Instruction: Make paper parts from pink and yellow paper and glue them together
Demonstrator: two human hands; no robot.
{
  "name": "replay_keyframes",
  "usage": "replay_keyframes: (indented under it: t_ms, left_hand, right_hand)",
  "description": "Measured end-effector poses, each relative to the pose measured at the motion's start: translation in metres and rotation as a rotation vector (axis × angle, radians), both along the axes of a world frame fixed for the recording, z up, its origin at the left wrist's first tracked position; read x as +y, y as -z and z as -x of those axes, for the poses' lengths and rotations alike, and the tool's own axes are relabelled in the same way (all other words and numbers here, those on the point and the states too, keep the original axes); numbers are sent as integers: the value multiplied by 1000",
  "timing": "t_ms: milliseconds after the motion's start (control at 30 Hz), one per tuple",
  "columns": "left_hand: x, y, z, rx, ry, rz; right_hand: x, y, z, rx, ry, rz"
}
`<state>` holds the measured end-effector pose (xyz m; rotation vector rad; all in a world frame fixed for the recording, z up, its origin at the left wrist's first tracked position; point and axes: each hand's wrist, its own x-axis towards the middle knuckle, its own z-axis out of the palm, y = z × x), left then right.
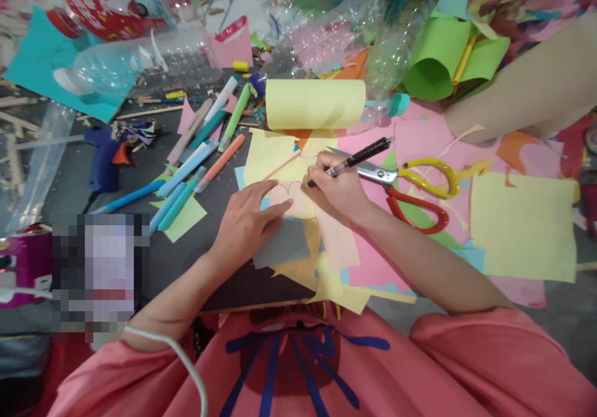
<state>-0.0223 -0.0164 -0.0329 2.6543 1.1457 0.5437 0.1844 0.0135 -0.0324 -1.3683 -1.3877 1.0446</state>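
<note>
My right hand (336,183) is closed round a black pen (361,155), its tip hidden near the fingers at the paper. Under that hand lies a small pale pink paper (293,200) with a curved, heart-like line drawn on it. My left hand (254,218) rests flat with fingers apart, thumb and fingertips pressing the left side of this paper. Just right of the pen hand are scissors (403,187) with one yellow and one red handle, lying on coloured paper. Yellow paper (261,155) is beneath and behind the pink piece.
Several markers (200,143) and a blue glue gun (105,159) lie to the left. Behind my hands are a yellow paper roll (314,104), clear plastic bottles (144,59) and green paper tubes (436,56). A yellow sheet (523,224) lies at right; another person's arm (527,78) reaches in.
</note>
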Motion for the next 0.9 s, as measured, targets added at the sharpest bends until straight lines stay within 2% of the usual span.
replay_keyframes:
  t_ms: [133,400,533,633,800,900]
  left_hand:
    - [0,0,0,-1,1,-9]
    - [0,0,-1,-11,6,-25]
    - [0,0,0,8,-9,24]
    - [0,0,0,9,-4,-2]
    - [1,-2,-1,7,14,-55]
    - [0,-5,-2,32,7,-57]
  right_hand:
    - [0,1,-2,-30,-49,-20]
    - [-1,-2,1,20,-19,24]
    - [-1,-2,2,137,4,82]
    - [-1,-2,1,211,9,71]
    - [-3,-7,-1,138,-55,-43]
    - [-4,-9,-3,-89,-185,-145]
